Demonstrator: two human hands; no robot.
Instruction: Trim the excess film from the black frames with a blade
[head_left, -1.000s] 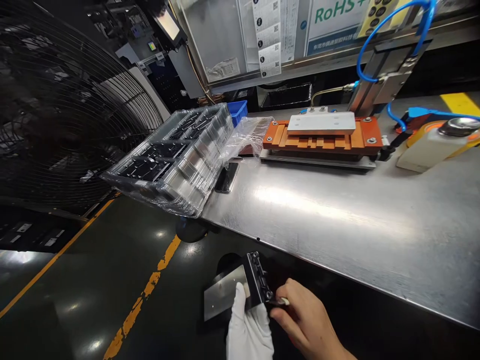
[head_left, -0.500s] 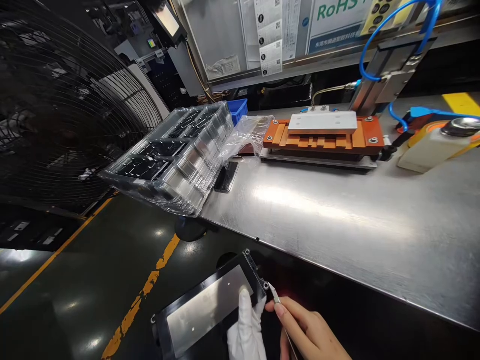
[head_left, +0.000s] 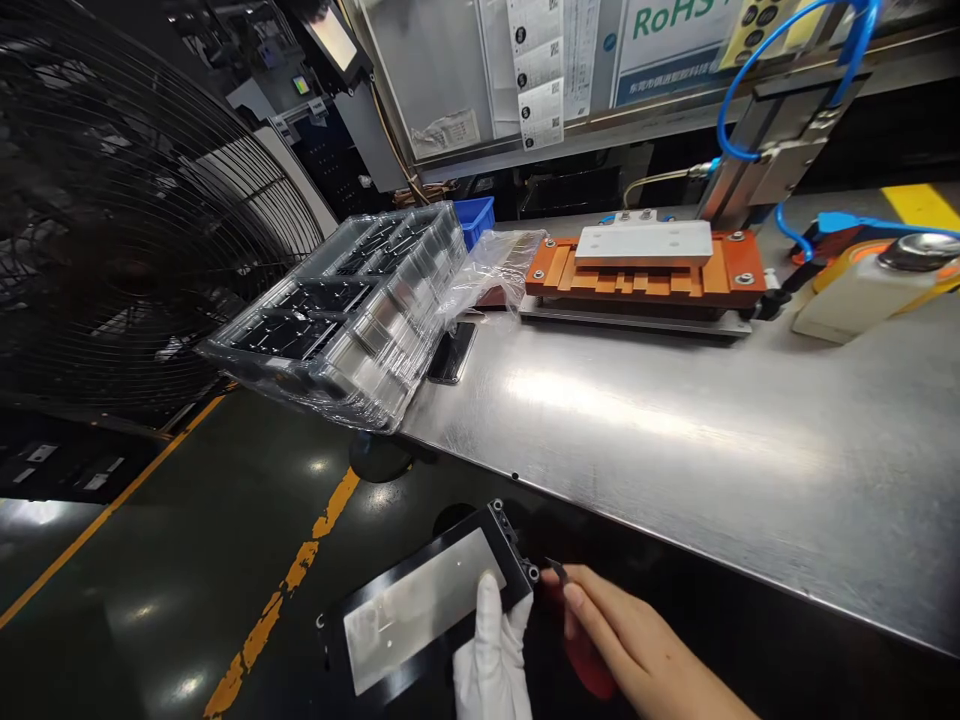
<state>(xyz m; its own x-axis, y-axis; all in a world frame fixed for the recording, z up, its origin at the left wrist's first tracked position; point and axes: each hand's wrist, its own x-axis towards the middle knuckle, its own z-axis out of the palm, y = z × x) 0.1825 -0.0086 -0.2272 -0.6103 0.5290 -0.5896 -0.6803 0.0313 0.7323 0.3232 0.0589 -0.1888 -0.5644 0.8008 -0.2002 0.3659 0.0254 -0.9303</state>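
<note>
My left hand (head_left: 491, 655), in a white glove, grips a flat black frame with a shiny metal plate (head_left: 424, 610) by its right end, low in front of the steel table edge. My bare right hand (head_left: 637, 645) pinches a small thin tool (head_left: 556, 570), its tip close to the frame's corner with the screw holes. A red object (head_left: 585, 655) lies under my right hand; what it is I cannot tell.
The steel table (head_left: 675, 430) carries a stack of clear plastic trays (head_left: 360, 305) overhanging its left end, a plastic bag (head_left: 495, 270), an orange fixture with a white plate (head_left: 645, 265) and a white and orange dispenser (head_left: 877, 285). A large fan (head_left: 127, 220) stands at the left. Dark floor with yellow lines lies below.
The frame turned from edge-on to face-up, then shifted slightly. My right hand drew the tool from the frame's end to its corner.
</note>
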